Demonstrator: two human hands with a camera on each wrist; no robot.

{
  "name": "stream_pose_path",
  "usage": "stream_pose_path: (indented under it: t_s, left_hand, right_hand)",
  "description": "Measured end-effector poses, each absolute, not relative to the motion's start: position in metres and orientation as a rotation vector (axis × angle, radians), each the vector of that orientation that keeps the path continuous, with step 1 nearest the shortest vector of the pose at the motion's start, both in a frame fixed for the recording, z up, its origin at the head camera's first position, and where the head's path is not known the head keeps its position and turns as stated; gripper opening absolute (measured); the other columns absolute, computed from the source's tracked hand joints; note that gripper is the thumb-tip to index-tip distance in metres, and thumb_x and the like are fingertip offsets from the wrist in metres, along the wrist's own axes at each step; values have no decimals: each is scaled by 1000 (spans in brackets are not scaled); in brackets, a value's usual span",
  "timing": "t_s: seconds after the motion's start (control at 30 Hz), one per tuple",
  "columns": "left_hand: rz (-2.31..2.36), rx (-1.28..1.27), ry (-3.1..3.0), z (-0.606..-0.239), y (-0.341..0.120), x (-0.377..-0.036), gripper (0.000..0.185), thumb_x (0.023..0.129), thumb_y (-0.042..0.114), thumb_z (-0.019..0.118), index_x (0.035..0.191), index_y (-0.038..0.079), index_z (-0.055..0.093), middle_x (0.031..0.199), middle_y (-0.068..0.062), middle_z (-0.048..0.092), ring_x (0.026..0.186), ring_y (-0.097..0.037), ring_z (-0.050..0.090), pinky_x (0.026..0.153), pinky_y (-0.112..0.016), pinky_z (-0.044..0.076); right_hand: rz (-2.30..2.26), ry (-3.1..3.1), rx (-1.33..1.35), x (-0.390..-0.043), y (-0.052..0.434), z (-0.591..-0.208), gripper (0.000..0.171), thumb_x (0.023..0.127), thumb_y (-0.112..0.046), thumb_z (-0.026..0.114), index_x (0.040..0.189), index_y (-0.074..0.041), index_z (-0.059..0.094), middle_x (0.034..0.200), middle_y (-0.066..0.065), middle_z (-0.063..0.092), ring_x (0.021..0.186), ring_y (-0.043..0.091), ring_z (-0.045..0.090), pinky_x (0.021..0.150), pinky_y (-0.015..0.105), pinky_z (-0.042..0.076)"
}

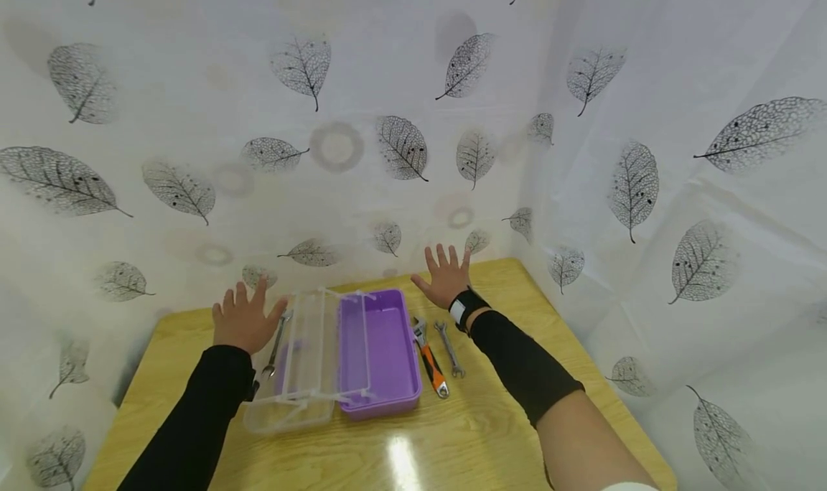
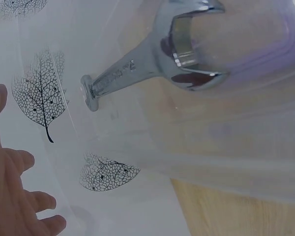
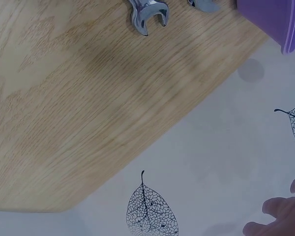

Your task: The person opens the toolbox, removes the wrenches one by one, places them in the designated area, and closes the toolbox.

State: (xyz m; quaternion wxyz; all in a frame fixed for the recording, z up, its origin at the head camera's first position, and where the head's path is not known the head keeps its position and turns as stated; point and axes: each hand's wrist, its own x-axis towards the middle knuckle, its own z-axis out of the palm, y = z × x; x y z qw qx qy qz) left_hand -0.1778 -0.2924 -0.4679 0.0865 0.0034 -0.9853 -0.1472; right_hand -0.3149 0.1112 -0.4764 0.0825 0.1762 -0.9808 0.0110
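Observation:
A purple toolbox [image 1: 381,347] lies open on the wooden table [image 1: 491,433], its clear lid [image 1: 310,362] folded out to the left. My left hand [image 1: 245,319] hovers with fingers spread, holding nothing, just left of a silver wrench [image 1: 276,344] beside the lid; the same wrench [image 2: 152,59] fills the left wrist view, where my left-hand fingertips [image 2: 19,206] show. My right hand [image 1: 444,276] is raised with fingers spread beyond the box's right side. Below it lie an orange-handled adjustable wrench [image 1: 429,357] and a small silver wrench [image 1: 449,347], whose jaw end [image 3: 148,14] shows in the right wrist view.
White curtains printed with grey leaves [image 1: 400,146] close in the table at the back and right. The table's far edge [image 3: 152,142] meets the curtain. Bare wood [image 1: 452,448] lies in front of the box.

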Motion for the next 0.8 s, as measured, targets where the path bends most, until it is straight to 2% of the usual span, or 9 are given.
stream_pose_path:
  t_s: [0.07,0.13,0.23,0.3,0.37,0.4,0.5,0.6,0.8]
  left_hand:
    - [-393,-20,-2916,-469,-291,-168,68,108,43,52,154,-6,40,148,-46,32,135,-65,28,112,-77,24]
    - [-351,-46,-2904,-470,-288,-156,55,105,34,59,139,-9,55,134,-43,46,124,-64,39,104,-75,36]
    - [-349,-77,-2922,-467,-284,-140,32,99,24,66,106,-8,70,100,-30,62,93,-52,57,78,-62,50]
    - [-403,-78,-2966,-465,-280,-134,26,98,22,68,85,-1,71,77,-17,63,70,-39,58,60,-49,50]
    - [-457,-70,-3017,-465,-275,-129,34,98,24,69,70,4,65,61,-7,54,55,-26,51,48,-38,41]
    - [-478,-58,-3036,-466,-273,-127,39,98,25,69,65,6,61,57,-4,50,51,-21,47,45,-33,36]
    - [-454,-25,-3089,-471,-267,-121,45,99,30,69,63,8,53,57,-3,44,50,-19,44,43,-30,34]
    - [-384,-28,-3128,-471,-264,-118,44,100,29,70,66,7,53,59,-3,44,52,-19,45,45,-31,37]
    - [-417,-157,-3270,-461,-267,-116,39,99,22,67,64,9,55,58,0,43,54,-18,43,55,-33,37]
  right_hand:
    - [79,-2914,576,-312,111,-480,81,106,-66,38,166,-14,24,169,17,26,156,43,20,125,70,9]
    - [99,-2896,650,-308,111,-487,80,107,-63,38,166,-12,22,169,18,27,156,42,20,126,67,6]
    - [115,-2850,763,-299,111,-496,78,108,-57,42,165,-8,22,167,20,30,155,41,23,128,64,5]
    - [138,-2814,812,-292,111,-502,76,109,-54,44,164,-6,25,166,21,32,154,40,26,128,63,6]
    - [192,-2784,849,-285,110,-508,74,109,-51,45,163,-4,27,164,22,35,153,40,29,128,62,7]
    - [230,-2784,867,-280,109,-510,74,109,-50,45,163,-3,27,163,23,36,153,40,29,128,62,7]
    - [297,-2796,924,-265,105,-515,74,110,-50,42,164,-4,24,162,22,38,153,39,28,129,61,5]
    - [332,-2814,977,-250,99,-516,74,109,-50,43,165,-6,22,161,19,40,154,38,29,129,59,4]
    - [370,-2727,1006,-229,85,-523,78,107,-45,51,164,-2,21,154,19,46,147,35,38,129,56,13]
